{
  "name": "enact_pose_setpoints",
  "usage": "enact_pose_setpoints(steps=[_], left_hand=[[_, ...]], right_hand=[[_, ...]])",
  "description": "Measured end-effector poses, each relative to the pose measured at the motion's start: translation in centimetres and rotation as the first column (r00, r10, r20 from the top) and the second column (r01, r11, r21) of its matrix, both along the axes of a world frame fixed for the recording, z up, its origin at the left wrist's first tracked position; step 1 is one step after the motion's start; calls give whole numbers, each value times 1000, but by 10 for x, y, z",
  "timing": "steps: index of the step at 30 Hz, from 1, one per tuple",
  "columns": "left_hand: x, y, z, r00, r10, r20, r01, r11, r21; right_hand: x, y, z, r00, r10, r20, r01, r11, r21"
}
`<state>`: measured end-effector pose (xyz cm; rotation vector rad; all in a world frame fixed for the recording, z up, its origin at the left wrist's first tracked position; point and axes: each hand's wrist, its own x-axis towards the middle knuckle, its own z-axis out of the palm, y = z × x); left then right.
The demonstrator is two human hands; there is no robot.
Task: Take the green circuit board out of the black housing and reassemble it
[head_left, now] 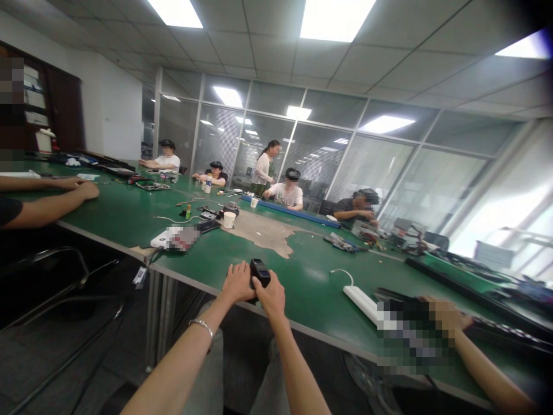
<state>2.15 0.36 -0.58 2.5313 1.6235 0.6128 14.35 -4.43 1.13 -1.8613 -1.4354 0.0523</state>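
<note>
A small black box-shaped device [260,272] stands at the near edge of the green table, between my two hands. Its exact kind is hard to make out; a darker, screen-like patch shows on its face. My left hand [237,282] is closed against its left side, with a silver bracelet on that wrist. From the right, my right hand [272,293] grips it, the thumb lying along its near side. My palms and the device's lower part hide each other.
Paper cup [228,219], white power bank-like box [166,237] and cables lie ahead left. White power strip [363,305] lies right, near another person's hand [444,317]. Another person's arms [56,196] rest at left. Several people sit across the green table [311,282].
</note>
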Motion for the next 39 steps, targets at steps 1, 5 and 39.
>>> enact_pose_setpoints(steps=[1, 5, 39], left_hand=[[0, 0, 0, 1000, 1, 1, -1, 1000, 0], [0, 1, -1, 1000, 0, 13, 0, 1000, 12], [1, -5, 10, 1000, -11, -17, 11, 1000, -8]], right_hand=[[1, 1, 0, 1000, -2, -8, 2, 1000, 14], [4, 8, 4, 999, 12, -45, -9, 998, 65], [61, 9, -2, 982, -102, -159, 119, 988, 100]])
